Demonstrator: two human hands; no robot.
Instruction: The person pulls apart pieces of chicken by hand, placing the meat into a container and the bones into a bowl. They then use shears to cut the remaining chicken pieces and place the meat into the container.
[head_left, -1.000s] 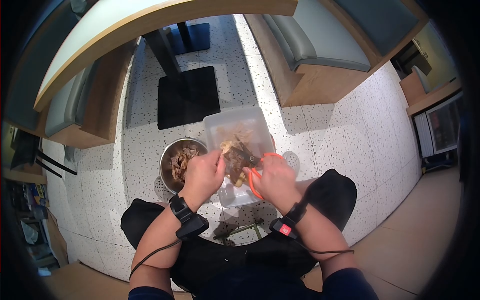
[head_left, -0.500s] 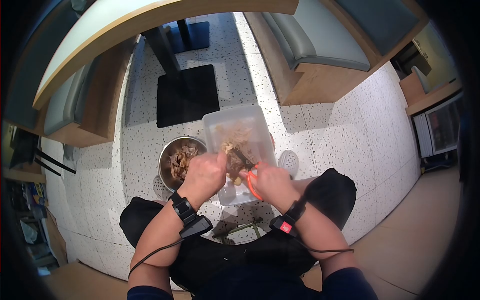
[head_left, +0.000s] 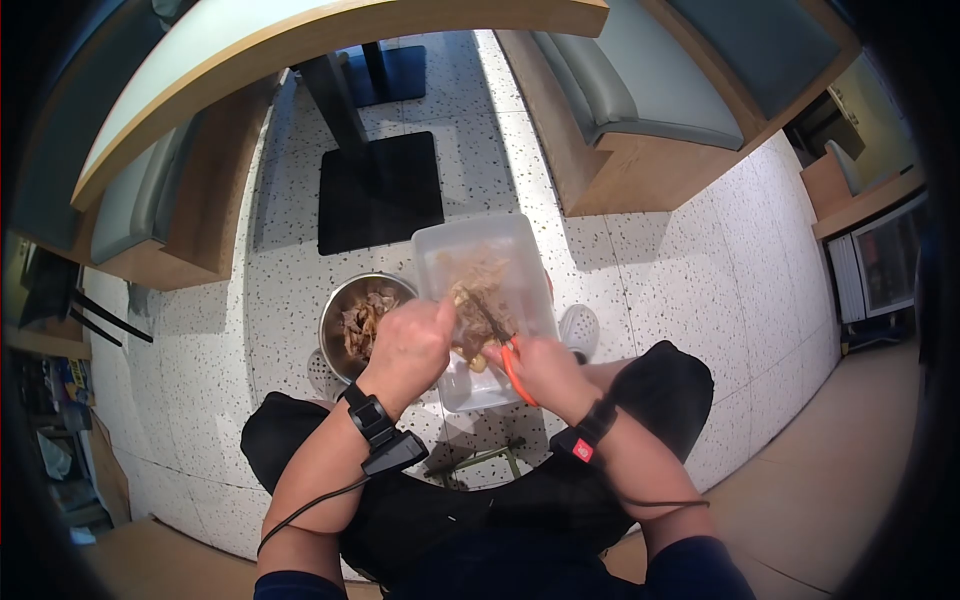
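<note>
My right hand (head_left: 548,368) is wrapped round the orange handles of a pair of scissors (head_left: 516,372). Their dark blades point up and left, toward my left hand (head_left: 408,342). That hand is closed, fingers curled under, with a pale piece of food (head_left: 461,296) at its fingertips beside the blade tips. Below both hands is a translucent plastic tub (head_left: 540,262) with pale cut pieces (head_left: 482,268) in it. To the left, a round metal bowl (head_left: 326,322) holds brownish meat pieces (head_left: 362,322), partly hidden by my left hand.
A table (head_left: 340,28) stands ahead on a black base plate (head_left: 380,195). Padded benches flank it, the right bench (head_left: 660,170) nearer. My shoes show beside the bowl and the tub, the right shoe (head_left: 579,328) more plainly. Speckled tiles (head_left: 690,290) cover the floor.
The scissors and my right hand have shifted slightly, the orange handles now tilted further right. My left hand stays by the blade tips. The whole view has moved a little.
</note>
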